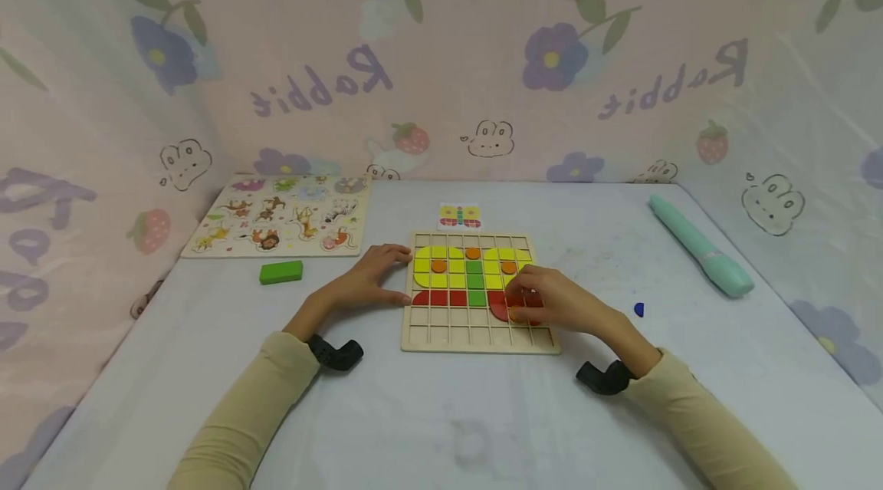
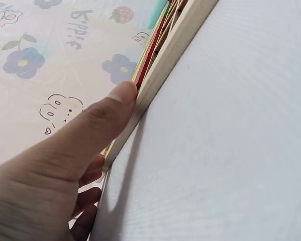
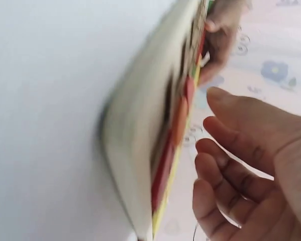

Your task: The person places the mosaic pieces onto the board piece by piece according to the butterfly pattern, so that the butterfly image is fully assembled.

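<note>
A wooden grid board point(image 1: 448, 337) lies on the table, filled in its upper part with yellow pieces point(image 1: 422, 280), red pieces point(image 1: 438, 298), green squares point(image 1: 476, 281) and orange discs point(image 1: 472, 253). My left hand point(image 1: 362, 279) touches the board's left edge, thumb point(image 2: 124, 93) and fingers spread along it. Over the lower right red pieces hovers my right hand point(image 1: 562, 302), partly covering them. In the right wrist view its loosely bent fingers point(image 3: 210, 170) hold nothing and stand apart from the orange piece point(image 3: 179, 120) and red piece point(image 3: 163, 175) below.
Behind the board lies a small butterfly picture card point(image 1: 459, 223). An animal puzzle board point(image 1: 283, 218) sits at the back left, with a green block point(image 1: 280, 272) in front. To the right are a small blue piece point(image 1: 639, 310) and a mint-coloured wand-like object point(image 1: 697, 245). Patterned cloth surrounds the table.
</note>
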`<move>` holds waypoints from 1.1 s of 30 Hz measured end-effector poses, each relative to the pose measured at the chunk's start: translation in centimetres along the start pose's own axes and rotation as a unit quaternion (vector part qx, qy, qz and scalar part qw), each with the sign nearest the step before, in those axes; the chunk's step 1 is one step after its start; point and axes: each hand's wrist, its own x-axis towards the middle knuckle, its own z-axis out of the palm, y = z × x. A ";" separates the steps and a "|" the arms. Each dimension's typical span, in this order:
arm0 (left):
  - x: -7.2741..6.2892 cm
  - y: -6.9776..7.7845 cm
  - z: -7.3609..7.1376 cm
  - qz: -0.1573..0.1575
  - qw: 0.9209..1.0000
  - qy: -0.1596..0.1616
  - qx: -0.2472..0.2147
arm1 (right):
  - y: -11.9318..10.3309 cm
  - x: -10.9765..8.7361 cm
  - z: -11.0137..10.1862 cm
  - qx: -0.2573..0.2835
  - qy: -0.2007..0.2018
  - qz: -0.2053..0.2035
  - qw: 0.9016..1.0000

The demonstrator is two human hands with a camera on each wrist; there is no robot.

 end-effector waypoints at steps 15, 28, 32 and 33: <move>0.2 -0.1 0.0 0.003 1.000 -0.002 -0.002 | -0.8 1.1 1.1 -0.005 -0.029 -0.010 1.000; 0.0 0.0 -0.1 0.001 1.000 -0.005 -0.002 | -0.5 0.4 0.5 -0.010 -0.003 -0.005 1.000; 0.1 0.0 -0.1 0.003 1.000 -0.005 -0.003 | 0.9 -1.4 -1.4 -0.032 0.045 0.044 0.997; 0.0 0.1 -0.1 0.004 1.000 -0.004 -0.003 | 1.4 -2.0 -2.0 -0.045 0.055 0.061 0.996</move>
